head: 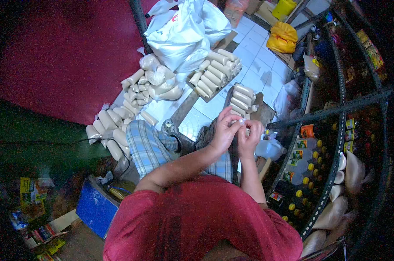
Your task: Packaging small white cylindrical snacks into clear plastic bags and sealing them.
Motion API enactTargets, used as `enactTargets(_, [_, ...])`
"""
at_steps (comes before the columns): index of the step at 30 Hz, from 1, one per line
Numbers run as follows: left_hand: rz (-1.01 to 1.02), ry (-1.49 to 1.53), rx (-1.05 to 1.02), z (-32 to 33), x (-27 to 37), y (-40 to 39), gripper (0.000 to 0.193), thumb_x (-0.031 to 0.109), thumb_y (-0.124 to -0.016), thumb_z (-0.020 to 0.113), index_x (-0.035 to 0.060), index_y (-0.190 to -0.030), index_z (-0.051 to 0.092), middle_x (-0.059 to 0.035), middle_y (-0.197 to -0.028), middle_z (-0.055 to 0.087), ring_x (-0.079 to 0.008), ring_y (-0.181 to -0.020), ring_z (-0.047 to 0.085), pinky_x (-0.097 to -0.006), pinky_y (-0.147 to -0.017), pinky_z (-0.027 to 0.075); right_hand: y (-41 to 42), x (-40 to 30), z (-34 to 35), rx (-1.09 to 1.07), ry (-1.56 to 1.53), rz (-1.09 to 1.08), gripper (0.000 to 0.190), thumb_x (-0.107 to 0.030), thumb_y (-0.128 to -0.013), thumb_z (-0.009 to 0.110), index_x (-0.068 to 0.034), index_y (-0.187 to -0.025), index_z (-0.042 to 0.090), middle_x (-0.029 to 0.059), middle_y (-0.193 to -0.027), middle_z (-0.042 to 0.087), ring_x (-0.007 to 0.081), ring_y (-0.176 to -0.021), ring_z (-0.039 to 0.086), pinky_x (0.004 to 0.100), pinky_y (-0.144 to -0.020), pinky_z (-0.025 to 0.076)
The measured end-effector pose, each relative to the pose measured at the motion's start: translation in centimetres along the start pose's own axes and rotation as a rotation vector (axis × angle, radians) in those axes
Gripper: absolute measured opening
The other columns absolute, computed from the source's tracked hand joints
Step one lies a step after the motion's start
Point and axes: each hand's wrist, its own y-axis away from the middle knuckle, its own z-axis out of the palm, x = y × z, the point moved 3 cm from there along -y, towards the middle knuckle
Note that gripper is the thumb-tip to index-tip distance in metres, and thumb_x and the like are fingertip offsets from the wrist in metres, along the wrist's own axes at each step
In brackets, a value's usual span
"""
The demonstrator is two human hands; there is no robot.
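Note:
My left hand and my right hand meet in front of my knees, fingertips pinching a small whitish piece of plastic between them. What hangs below it, if anything, is hidden by the hands. Just beyond them, filled clear plastic bags of pale granular stuff lie stacked in a row. Farther off, a tray holds many more such tube-shaped bags. To the left, a heap of filled bags lies beside my leg, with larger round knotted bags behind it.
Large white sacks stand ahead by a dark post. On the right, a metal shelf holds bottles with yellow caps and filled bags. A clear plastic jug is near my right hand. A black cord and a blue box are at left.

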Motion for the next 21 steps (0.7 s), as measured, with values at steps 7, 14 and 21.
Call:
enactTargets(7, [-0.216,0.351,-0.220,0.4,0.6,-0.1,0.007,0.004,-0.074,0.058,-0.0001,-0.080,0.059,-0.0108,-0.125,0.038,-0.0180,-0.110,0.043,-0.0317,-0.093,0.032,0.6,2.3,-1.1,-0.111,-0.162,0.133,0.010,-0.007,-0.070,0.059,-0.004,-0.077,0.052,0.0098,-0.080,0.051,0.0255,-0.079,0.049,0.0342,-0.077,0.035])
enactTargets(14, [-0.230,0.528,-0.156,0.9,-0.1,-0.9,0.012,0.011,-0.081,0.059,0.0000,-0.083,0.063,-0.0081,-0.124,0.037,-0.0145,-0.107,0.043,-0.0265,-0.090,0.034,0.0,1.4,-1.6,-0.112,-0.282,0.156,0.015,-0.008,-0.080,0.060,-0.001,-0.093,0.061,0.0122,-0.092,0.058,0.0251,-0.085,0.054,0.0326,-0.077,0.042])
enactTargets(21, [-0.106,0.330,-0.114,0.7,-0.7,-1.4,0.010,0.010,-0.080,0.062,0.0001,-0.080,0.062,-0.0111,-0.123,0.038,-0.0190,-0.108,0.043,-0.0303,-0.090,0.036,0.0,1.0,-1.5,-0.087,-0.227,0.081,0.013,-0.001,-0.075,0.061,-0.002,-0.087,0.060,0.0120,-0.083,0.058,0.0254,-0.078,0.056,0.0321,-0.069,0.045])
